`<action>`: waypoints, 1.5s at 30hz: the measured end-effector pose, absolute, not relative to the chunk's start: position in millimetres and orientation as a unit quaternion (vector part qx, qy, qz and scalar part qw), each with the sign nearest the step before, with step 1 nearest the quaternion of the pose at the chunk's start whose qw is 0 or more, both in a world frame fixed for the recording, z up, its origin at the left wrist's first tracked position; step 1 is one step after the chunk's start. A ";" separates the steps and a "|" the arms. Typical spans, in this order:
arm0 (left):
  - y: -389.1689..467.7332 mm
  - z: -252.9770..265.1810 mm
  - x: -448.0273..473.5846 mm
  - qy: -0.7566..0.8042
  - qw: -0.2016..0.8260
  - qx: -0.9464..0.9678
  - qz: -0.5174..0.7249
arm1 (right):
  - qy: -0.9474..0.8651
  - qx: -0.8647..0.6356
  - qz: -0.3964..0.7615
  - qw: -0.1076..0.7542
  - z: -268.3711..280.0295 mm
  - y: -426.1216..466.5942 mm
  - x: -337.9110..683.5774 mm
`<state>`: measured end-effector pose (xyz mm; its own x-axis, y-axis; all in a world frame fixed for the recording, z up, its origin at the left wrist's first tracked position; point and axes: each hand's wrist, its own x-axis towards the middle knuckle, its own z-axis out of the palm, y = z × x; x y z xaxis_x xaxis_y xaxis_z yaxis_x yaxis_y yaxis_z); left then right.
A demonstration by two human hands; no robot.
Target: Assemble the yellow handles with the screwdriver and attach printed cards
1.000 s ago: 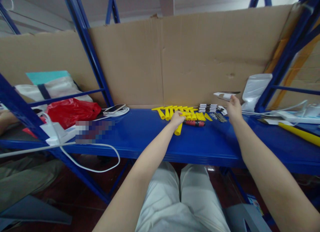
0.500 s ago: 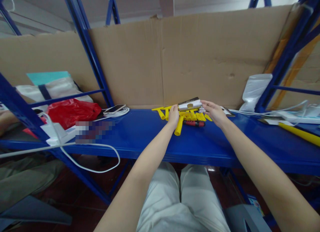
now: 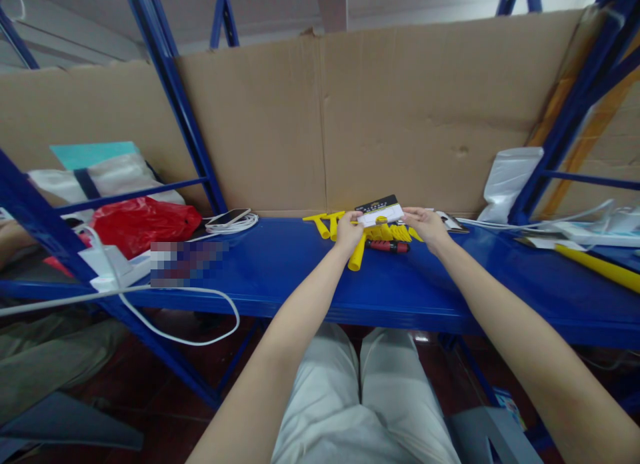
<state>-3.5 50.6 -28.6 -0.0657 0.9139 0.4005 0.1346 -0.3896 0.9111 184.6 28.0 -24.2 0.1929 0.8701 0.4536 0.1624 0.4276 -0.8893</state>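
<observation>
A black-and-white printed card [image 3: 379, 213] is held up above the blue shelf, its printed face toward me. My left hand [image 3: 349, 231] grips its left edge with fingers closed. The right edge is pinched between the fingers of my right hand [image 3: 426, 225]. Beneath and beside the card lie yellow T-shaped tools [image 3: 320, 227] with tube handles; one handle [image 3: 357, 256] points toward me below my left hand. Small yellow pieces [image 3: 400, 233] sit in a row between my hands. A red-and-black tool handle [image 3: 389, 247] lies in front of them.
A cardboard panel [image 3: 425, 117] backs the blue shelf [image 3: 290, 271]. Left are a phone [image 3: 228, 217] on coiled white cable, a red plastic bag [image 3: 150, 224] and a power strip [image 3: 113, 267]. Right are a white pouch [image 3: 510, 184] and a long yellow object [image 3: 597, 267]. Another person's arm [image 3: 17, 237] shows far left.
The card has tilted up so its black-and-white face shows more fully. My right hand has closed in on the card's right edge, and its fingers now pinch it.
</observation>
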 end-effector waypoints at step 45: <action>39.7 -32.6 -8.5 0.504 0.432 0.601 0.445 | -0.589 -0.511 0.137 0.611 -23.4 28.8 194.7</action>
<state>-8.5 39.7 -32.6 0.0943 0.9905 0.0996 0.2216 -0.1184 0.9679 194.7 28.8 -23.4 0.2678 0.7697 0.5795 0.4343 0.4405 -0.7857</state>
